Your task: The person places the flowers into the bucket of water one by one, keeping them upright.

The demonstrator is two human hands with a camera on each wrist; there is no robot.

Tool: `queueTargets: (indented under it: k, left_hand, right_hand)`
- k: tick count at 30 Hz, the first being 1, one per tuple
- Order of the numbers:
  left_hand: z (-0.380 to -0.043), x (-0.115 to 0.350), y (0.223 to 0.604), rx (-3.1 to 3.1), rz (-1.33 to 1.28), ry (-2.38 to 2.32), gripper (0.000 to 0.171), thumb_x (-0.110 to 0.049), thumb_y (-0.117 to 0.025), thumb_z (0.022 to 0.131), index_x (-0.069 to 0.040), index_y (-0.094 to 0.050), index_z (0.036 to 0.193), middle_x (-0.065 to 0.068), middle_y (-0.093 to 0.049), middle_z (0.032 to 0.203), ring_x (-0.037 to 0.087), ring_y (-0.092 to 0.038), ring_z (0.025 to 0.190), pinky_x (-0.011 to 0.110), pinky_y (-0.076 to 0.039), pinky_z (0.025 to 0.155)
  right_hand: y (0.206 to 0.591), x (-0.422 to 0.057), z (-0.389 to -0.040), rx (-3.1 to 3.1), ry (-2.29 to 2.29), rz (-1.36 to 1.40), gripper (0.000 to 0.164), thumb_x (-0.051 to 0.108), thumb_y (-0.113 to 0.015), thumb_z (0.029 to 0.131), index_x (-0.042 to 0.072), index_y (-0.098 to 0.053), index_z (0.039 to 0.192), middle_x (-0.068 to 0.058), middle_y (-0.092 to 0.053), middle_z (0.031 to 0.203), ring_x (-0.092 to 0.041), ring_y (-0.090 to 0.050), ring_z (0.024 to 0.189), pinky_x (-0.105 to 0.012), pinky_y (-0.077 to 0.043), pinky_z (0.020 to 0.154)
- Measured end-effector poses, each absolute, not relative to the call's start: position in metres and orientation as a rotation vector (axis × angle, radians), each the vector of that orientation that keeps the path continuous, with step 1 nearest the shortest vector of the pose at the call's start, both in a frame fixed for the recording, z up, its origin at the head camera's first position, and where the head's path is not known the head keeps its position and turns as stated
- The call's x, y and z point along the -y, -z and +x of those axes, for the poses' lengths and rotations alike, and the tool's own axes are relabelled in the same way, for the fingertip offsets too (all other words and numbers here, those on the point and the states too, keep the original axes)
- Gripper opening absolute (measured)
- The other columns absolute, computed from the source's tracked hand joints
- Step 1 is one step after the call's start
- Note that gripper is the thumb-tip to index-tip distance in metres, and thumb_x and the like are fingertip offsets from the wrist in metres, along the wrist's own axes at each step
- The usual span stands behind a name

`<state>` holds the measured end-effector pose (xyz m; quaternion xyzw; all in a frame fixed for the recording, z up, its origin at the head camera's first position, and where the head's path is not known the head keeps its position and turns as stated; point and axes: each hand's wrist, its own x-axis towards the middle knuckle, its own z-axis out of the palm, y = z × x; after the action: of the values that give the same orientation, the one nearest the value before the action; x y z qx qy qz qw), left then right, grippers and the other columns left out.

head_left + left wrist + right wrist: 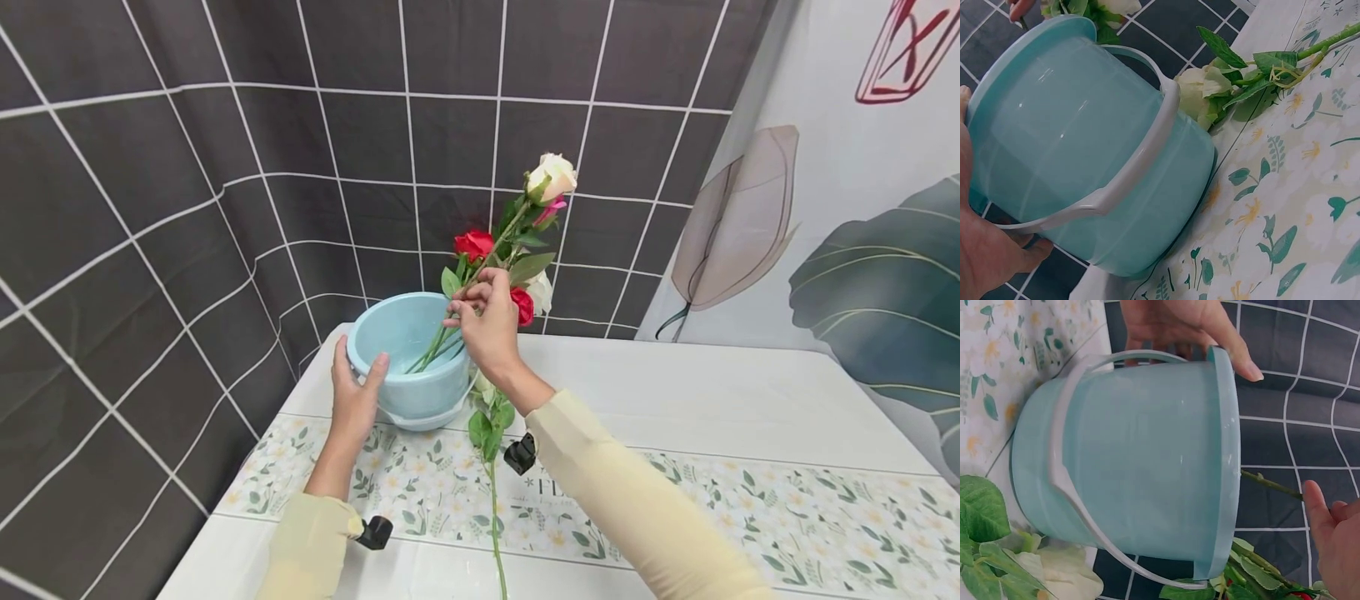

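A light blue plastic bucket with a pale handle stands toward the table's back left. My left hand grips its left side, the thumb at the rim and the fingers around the outside. Above the right rim, my right hand pinches a green stem between thumb and fingers. That stem runs up toward a cream-white rose and down into the bucket. Around it lean a red rose, a pink flower, another red rose and a white one, their stems inside the bucket.
A white flower with green leaves lies on the table beside the bucket, its stem reaching toward the front edge. A floral-patterned band crosses the white tabletop. Dark tiled-pattern curtain hangs close behind and at left.
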<state>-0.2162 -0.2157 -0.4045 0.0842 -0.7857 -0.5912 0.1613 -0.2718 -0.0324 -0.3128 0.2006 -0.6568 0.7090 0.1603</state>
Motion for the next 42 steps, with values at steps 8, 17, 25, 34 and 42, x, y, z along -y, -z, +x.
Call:
queueTargets:
  k: [8, 17, 25, 34, 42]
  left_hand:
    - [-0.216, 0.215, 0.406, 2.246, 0.249, 1.690, 0.087, -0.060, -0.048, 0.093, -0.028, 0.005, 0.155, 0.008, -0.004, 0.159, 0.027, -0.003, 0.148, 0.051, -0.002, 0.118]
    - [-0.215, 0.213, 0.407, 2.249, 0.219, 1.693, 0.083, -0.057, -0.045, 0.095, -0.029, 0.006, 0.154, 0.006, -0.003, 0.159, 0.026, -0.003, 0.148, 0.052, -0.001, 0.118]
    - [-0.215, 0.213, 0.406, 2.244, 0.218, 1.692, 0.085, -0.058, -0.047, 0.094, -0.029, 0.004, 0.155, 0.006, -0.005, 0.159, 0.026, -0.004, 0.148, 0.052, -0.002, 0.118]
    - [-0.215, 0.214, 0.405, 2.244, 0.214, 1.690, 0.082, -0.056, -0.046, 0.095, -0.030, 0.005, 0.154, 0.006, -0.004, 0.159, 0.026, -0.003, 0.148, 0.053, -0.002, 0.118]
    - [-0.215, 0.215, 0.405, 2.243, 0.216, 1.674, 0.082, -0.057, -0.046, 0.095, -0.032, 0.005, 0.154, 0.005, -0.003, 0.160, 0.026, -0.003, 0.148, 0.053, -0.002, 0.117]
  right_hand:
    - [0.320, 0.036, -0.270, 2.088, -1.946, 0.591, 0.035, -0.017, -0.055, 0.089, -0.002, -0.038, 0.115, -0.023, -0.064, 0.092, -0.034, -0.069, 0.083, -0.034, -0.060, 0.066]
    - [0.324, 0.040, -0.271, 2.311, -1.796, 0.651, 0.017, -0.011, -0.055, 0.092, -0.007, -0.048, 0.108, -0.023, -0.067, 0.089, -0.034, -0.070, 0.077, -0.030, -0.060, 0.065]
    - [0.325, 0.039, -0.269, 2.398, -1.656, 0.715, 0.010, -0.005, -0.058, 0.093, -0.010, -0.062, 0.101, -0.019, -0.069, 0.084, -0.030, -0.070, 0.070, -0.023, -0.057, 0.058]
    - [0.324, 0.037, -0.265, 2.406, -1.582, 0.734, 0.006, 0.002, -0.061, 0.093, -0.002, -0.064, 0.090, -0.012, -0.068, 0.077, -0.031, -0.070, 0.069, -0.022, -0.055, 0.055]
    - [0.320, 0.032, -0.259, 2.423, -1.376, 0.722, 0.009, 0.011, -0.064, 0.094, 0.005, -0.067, 0.088, -0.002, -0.064, 0.068, -0.012, -0.060, 0.056, -0.024, -0.050, 0.053]
